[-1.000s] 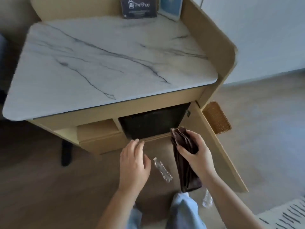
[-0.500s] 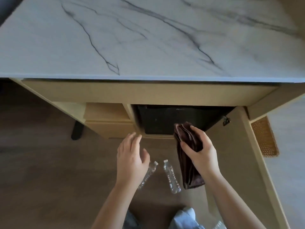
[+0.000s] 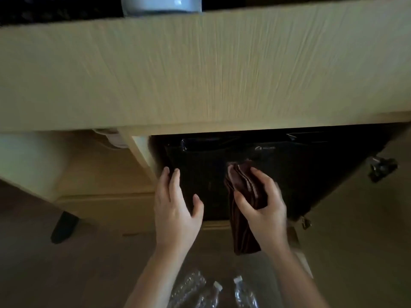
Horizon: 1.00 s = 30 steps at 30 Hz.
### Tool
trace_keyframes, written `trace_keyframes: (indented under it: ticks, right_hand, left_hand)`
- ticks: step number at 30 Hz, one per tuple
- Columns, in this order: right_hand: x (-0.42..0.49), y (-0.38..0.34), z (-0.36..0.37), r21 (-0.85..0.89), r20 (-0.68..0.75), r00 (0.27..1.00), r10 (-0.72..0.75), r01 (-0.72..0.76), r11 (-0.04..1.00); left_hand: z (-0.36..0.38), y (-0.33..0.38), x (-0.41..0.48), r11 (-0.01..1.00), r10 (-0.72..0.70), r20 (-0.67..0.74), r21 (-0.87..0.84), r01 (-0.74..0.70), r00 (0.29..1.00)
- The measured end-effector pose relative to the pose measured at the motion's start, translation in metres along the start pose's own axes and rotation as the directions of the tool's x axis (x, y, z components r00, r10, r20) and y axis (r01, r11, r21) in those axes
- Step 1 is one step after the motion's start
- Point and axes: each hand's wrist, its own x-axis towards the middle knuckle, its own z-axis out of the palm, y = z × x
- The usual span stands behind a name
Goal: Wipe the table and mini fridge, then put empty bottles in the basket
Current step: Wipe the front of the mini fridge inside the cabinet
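The black mini fridge (image 3: 300, 174) sits in the cabinet opening under the table's wooden apron (image 3: 200, 74). My right hand (image 3: 262, 205) grips a folded dark brown cloth (image 3: 242, 192) held against the fridge's front, its lower end hanging down. My left hand (image 3: 175, 207) reaches with straight fingers to the fridge's left edge, fingertips touching or nearly touching it. Clear empty plastic bottles lie on the floor between my forearms: one crumpled (image 3: 189, 287), one beside it (image 3: 209, 296), one further right (image 3: 244, 294).
A wooden drawer unit (image 3: 100, 201) stands left of the fridge. A black furniture leg (image 3: 64, 227) rests on the floor at the left. The open cabinet door (image 3: 360, 230) with its metal hinge (image 3: 381, 167) is at the right. The basket is out of view.
My head has dropped low and close, so the marble top has left the view and the apron fills it. Both hands have moved forward to the fridge's front, the cloth still in my right.
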Motion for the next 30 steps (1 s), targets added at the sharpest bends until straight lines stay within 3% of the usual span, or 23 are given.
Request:
trace_keyframes:
  ticks: [5, 12, 18, 24, 30]
  right_hand:
    - [0.012, 0.05, 0.026, 0.112, -0.075, 0.99, -0.123, 0.131, 0.985]
    - [0.016, 0.089, 0.038, 0.175, -0.198, 0.94, -0.278, 0.313, 0.934]
    - [0.03, 0.111, 0.01, 0.212, -0.402, 0.884, -0.238, 0.342, 0.915]
    - [0.062, 0.102, -0.051, 0.015, -0.591, 0.747, -0.305, 0.388, 0.922]
    - [0.066, 0.1, -0.018, -0.132, -0.625, 0.715, -0.313, 0.298, 0.945]
  left_hand:
    - [0.044, -0.023, 0.009, 0.997, -0.058, -0.156, 0.047, 0.066, 0.986]
    - [0.081, -0.026, 0.012, 0.999, -0.046, -0.226, 0.014, 0.051, 0.973]
    - [0.094, -0.025, 0.018, 0.993, -0.073, -0.277, -0.108, 0.045, 0.958]
    - [0.102, -0.022, 0.015, 0.99, -0.051, -0.233, -0.14, 0.018, 0.971]
    - [0.091, -0.037, 0.015, 0.991, 0.001, -0.162, -0.131, -0.023, 0.987]
